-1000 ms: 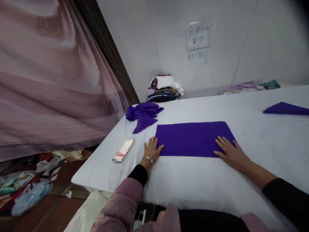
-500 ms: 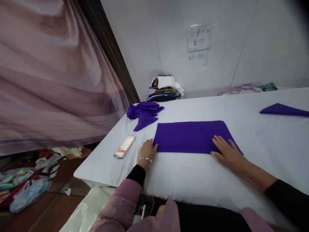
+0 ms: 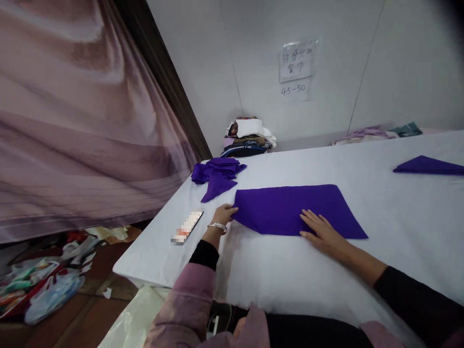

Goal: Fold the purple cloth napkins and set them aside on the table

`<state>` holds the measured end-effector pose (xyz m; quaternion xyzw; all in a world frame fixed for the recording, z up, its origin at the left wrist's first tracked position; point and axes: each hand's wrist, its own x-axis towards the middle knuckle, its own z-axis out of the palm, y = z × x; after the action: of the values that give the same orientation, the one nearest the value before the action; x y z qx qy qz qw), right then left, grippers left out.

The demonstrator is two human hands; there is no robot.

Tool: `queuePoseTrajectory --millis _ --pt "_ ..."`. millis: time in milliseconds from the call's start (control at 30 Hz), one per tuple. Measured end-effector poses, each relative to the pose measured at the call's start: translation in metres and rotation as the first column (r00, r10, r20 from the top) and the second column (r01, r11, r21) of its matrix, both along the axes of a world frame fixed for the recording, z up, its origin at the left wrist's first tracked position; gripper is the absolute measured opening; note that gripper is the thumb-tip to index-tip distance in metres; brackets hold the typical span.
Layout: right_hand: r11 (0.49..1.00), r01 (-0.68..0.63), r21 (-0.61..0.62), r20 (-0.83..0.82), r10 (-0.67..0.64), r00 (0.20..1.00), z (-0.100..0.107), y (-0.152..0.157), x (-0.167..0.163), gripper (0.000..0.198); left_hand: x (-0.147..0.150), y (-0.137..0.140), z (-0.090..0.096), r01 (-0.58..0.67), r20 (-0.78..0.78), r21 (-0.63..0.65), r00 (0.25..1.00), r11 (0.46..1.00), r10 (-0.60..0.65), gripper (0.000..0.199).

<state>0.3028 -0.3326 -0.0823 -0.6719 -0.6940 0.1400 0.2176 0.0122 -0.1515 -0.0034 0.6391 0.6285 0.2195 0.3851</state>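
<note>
A purple cloth napkin [image 3: 286, 205], folded into a wide rectangle, lies on the white-covered table [image 3: 275, 270] before me. My left hand [image 3: 224, 215] pinches its near left corner, which is lifted and turned inward so that side slants. My right hand [image 3: 321, 232] rests flat on the napkin's near edge, right of its middle, with fingers stretched out. Beyond my left hand sits a crumpled heap of purple cloth [image 3: 219, 170]. Left of that hand lies a phone-like flat object [image 3: 187, 228], its face blurred out.
A folded purple cloth [image 3: 431, 165] lies at the far right. Against the wall stand a stack of folded clothes [image 3: 248, 137] and more cloth [image 3: 373, 134]. A pink curtain [image 3: 83, 116] hangs at left above plastic bags [image 3: 54, 295] on the floor. A handwritten sign [image 3: 296, 60] is on the wall.
My left hand has gone from lying at the napkin's left edge to pinching its corner and raising it inward. My right hand has slid left along the near edge.
</note>
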Motion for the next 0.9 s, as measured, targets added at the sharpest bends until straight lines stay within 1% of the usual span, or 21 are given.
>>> queuePoseTrajectory --millis 33,67,100,133,167,200,233,267,300,333,367,433,500,533,567,600,633,700,767,833,900 --pt "0.999 0.033 0.013 -0.126 -0.031 0.991 0.005 0.002 -0.002 0.065 0.015 0.0 0.007 0.009 0.037 0.021 0.999 1.0 -0.01 0.013" --pt "0.997 0.073 0.015 -0.283 -0.066 0.957 0.009 0.004 -0.003 0.063 0.033 -0.002 0.013 0.025 0.068 0.046 0.997 0.999 -0.028 0.015" --pt "0.993 0.116 0.004 -0.461 -0.101 0.881 0.014 0.005 -0.003 0.061 0.054 -0.005 0.017 0.045 0.093 0.066 0.994 0.997 -0.051 0.017" --pt "0.988 0.154 -0.018 -0.642 -0.13 0.756 0.018 0.007 -0.003 0.058 0.078 -0.01 0.019 0.079 0.121 0.097 0.989 0.992 -0.09 0.017" --pt "0.983 0.178 -0.05 -0.798 -0.147 0.585 0.022 0.009 -0.001 0.054 0.103 -0.017 0.02 0.156 0.148 0.164 0.972 0.974 -0.18 0.016" --pt "0.979 0.183 -0.087 -0.908 -0.153 0.39 0.025 0.01 0.002 0.05 0.128 -0.026 0.018 0.226 0.144 0.231 0.954 0.946 -0.263 0.014" --pt "0.978 0.171 -0.122 -0.968 -0.155 0.198 0.027 0.01 0.006 0.045 0.152 -0.037 0.014 0.293 0.108 0.279 0.936 0.914 -0.334 0.012" --pt "0.978 0.145 -0.15 -0.987 -0.156 0.032 0.028 0.01 0.011 0.04 0.174 -0.049 0.008 0.362 0.058 0.305 0.916 0.881 -0.396 0.012" --pt "0.979 0.113 -0.172 -0.982 -0.162 -0.094 0.027 0.01 0.017 0.036 0.192 -0.061 0.001 0.435 0.005 0.309 0.889 0.846 -0.459 0.012" --pt "0.978 0.085 -0.192 -0.968 -0.175 -0.178 0.026 0.009 0.024 0.033 0.206 -0.074 -0.007 0.506 -0.04 0.289 0.854 0.813 -0.518 0.014" --pt "0.974 0.069 -0.214 -0.955 -0.193 -0.224 0.024 0.007 0.03 0.03 0.215 -0.085 -0.015 0.56 -0.087 0.256 0.825 0.788 -0.558 0.016" --pt "0.962 0.082 -0.261 -0.942 -0.236 -0.239 0.018 0.005 0.04 0.022 0.22 -0.105 -0.027 0.662 -0.192 0.282 0.748 0.694 -0.636 0.026" --pt "0.935 0.146 -0.322 -0.935 -0.291 -0.201 0.013 0.002 0.045 0.01 0.211 -0.117 -0.033 0.734 -0.305 0.365 0.676 0.573 -0.671 0.032" --pt "0.923 0.176 -0.342 -0.934 -0.313 -0.172 0.012 0.002 0.045 0.011 0.203 -0.121 -0.034 0.757 -0.355 0.41 0.647 0.509 -0.675 0.033" --pt "0.916 0.194 -0.35 -0.934 -0.327 -0.142 0.01 0.002 0.044 0.019 0.193 -0.123 -0.034 0.773 -0.397 0.447 0.623 0.45 -0.674 0.033" --pt "0.917 0.196 -0.348 -0.937 -0.332 -0.113 0.01 0.002 0.042 0.026 0.183 -0.124 -0.032 0.782 -0.427 0.477 0.606 0.403 -0.671 0.034" --pt "0.923 0.183 -0.339 -0.94 -0.329 -0.087 0.01 0.002 0.039 0.032 0.173 -0.124 -0.031 0.783 -0.446 0.501 0.599 0.369 -0.665 0.034" --pt "0.94 0.137 -0.312 -0.95 -0.309 -0.046 0.011 0.003 0.033 0.039 0.154 -0.123 -0.031 0.773 -0.465 0.532 0.608 0.345 -0.643 0.037" --pt "0.94 0.147 -0.309 -0.951 -0.309 -0.019 0.015 0.004 0.031 0.046 0.14 -0.12 -0.034 0.751 -0.472 0.554 0.639 0.36 -0.608 0.044" --pt "0.923 0.224 -0.313 -0.947 -0.322 0.006 0.02 0.004 0.034 0.053 0.131 -0.117 -0.041 0.721 -0.468 0.575 0.678 0.387 -0.567 0.046" --pt "0.897 0.322 -0.302 -0.944 -0.328 0.027 0.027 0.001 0.041 0.058 0.127 -0.114 -0.049 0.691 -0.457 0.591 0.712 0.417 -0.533 0.043"
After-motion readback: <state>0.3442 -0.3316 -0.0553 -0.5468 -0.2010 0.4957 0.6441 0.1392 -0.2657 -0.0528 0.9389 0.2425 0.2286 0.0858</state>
